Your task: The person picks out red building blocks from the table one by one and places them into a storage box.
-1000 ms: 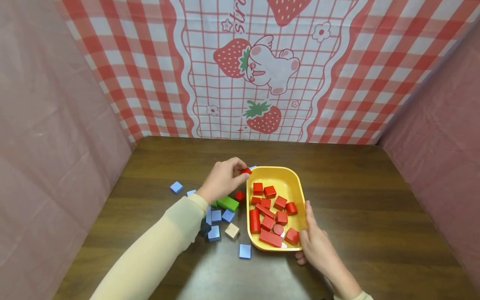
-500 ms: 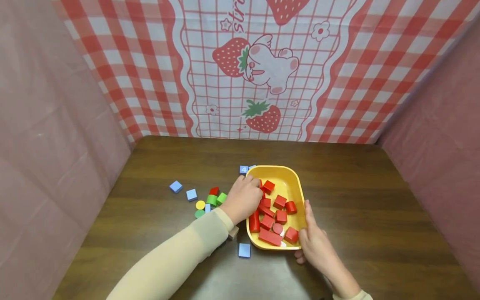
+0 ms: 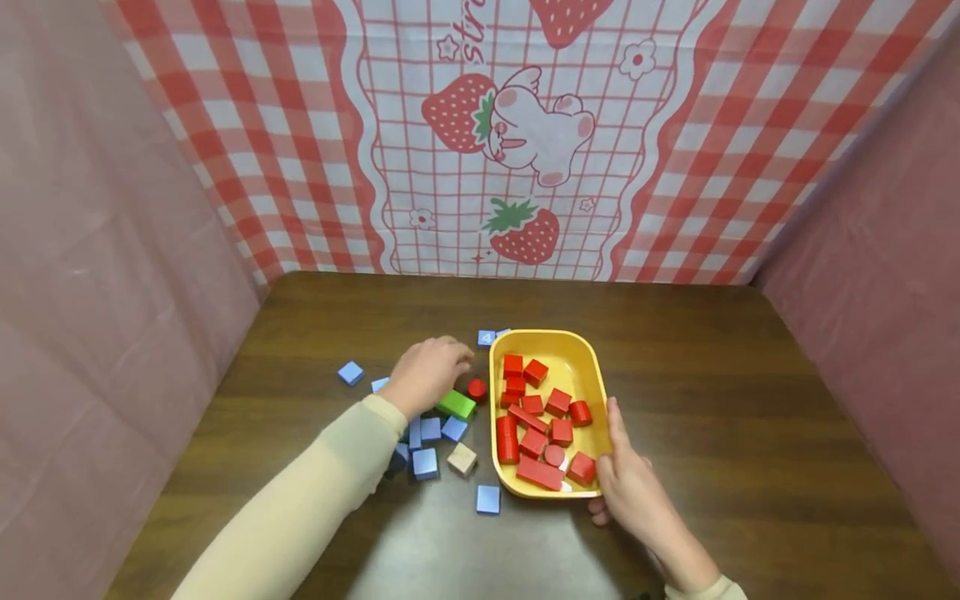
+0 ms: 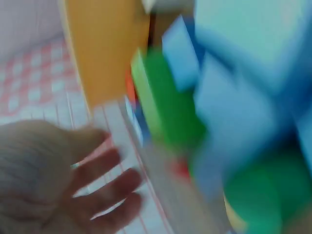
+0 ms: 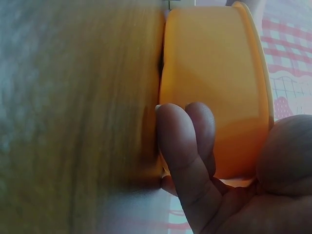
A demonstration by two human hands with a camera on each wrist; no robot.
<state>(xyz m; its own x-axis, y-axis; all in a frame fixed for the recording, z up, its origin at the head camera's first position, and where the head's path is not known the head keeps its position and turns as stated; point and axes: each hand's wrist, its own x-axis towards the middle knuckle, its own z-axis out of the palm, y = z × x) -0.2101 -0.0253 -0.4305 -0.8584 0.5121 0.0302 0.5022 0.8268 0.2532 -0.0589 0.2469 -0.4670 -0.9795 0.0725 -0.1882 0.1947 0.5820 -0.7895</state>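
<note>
A yellow plastic tray with several red blocks inside stands on the table. My right hand grips its near right corner, thumb at the rim and fingers low against the outer wall. To the left of the tray, my left hand hovers over loose blocks, with nothing in its fingers; in the left wrist view those fingers are spread apart. Close to it lie a green block and a red round block. The hand and sleeve hide some of the pile.
Blue blocks are scattered left of the tray, along with a plain wooden block. A blue block marked 4 lies by the tray's far left corner. Behind the wooden table hangs a red checked cloth.
My left hand carried a red block into the tray, let it go there, then moved back left over the pile. My right hand has stayed on the tray.
</note>
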